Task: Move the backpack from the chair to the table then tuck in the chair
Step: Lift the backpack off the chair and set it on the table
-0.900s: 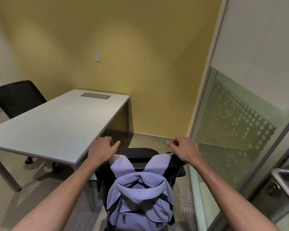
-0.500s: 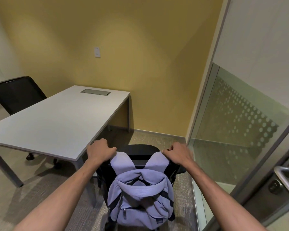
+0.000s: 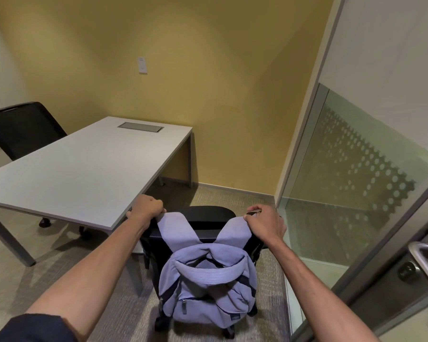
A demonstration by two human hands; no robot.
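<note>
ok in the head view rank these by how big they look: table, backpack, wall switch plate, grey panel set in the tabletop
1. table, largest by far
2. backpack, though it sits nearer the camera, which enlarges it
3. grey panel
4. wall switch plate, smallest; it is also farthest away, so its true size against the panel is unsure

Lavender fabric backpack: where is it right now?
In the head view, the lavender fabric backpack hangs low centre on the back of the black office chair, its straps gripped by the left hand and right hand, right of the white table.
</note>
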